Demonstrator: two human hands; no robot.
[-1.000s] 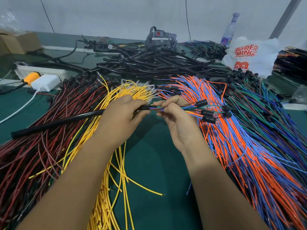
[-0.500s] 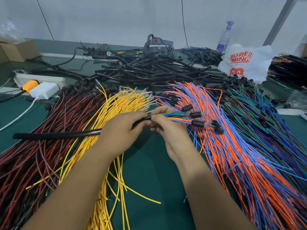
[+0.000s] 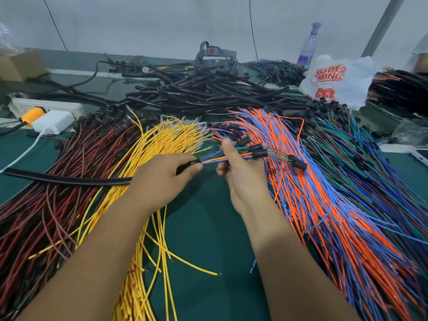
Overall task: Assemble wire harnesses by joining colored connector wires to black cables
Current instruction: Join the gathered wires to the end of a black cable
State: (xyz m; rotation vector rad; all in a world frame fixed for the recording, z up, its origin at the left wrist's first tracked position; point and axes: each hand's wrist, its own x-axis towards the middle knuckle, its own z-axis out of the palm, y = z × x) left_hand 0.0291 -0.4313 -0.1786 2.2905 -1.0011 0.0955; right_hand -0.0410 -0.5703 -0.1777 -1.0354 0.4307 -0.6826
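At frame centre, left hand point(image 3: 162, 177) grips black cable point(image 3: 69, 179); right hand point(image 3: 240, 172) pinches colored connector wires point(image 3: 234, 155) emerging from its end.

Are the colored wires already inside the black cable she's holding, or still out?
In. The colored wires emerge from the end of the black cable pinched by the left hand; the right hand grips them.

Two hands, left point(image 3: 162, 177) and right point(image 3: 240, 172), one held black cable point(image 3: 69, 179), one plastic bottle point(image 3: 306, 48), one white bag point(image 3: 335, 79).
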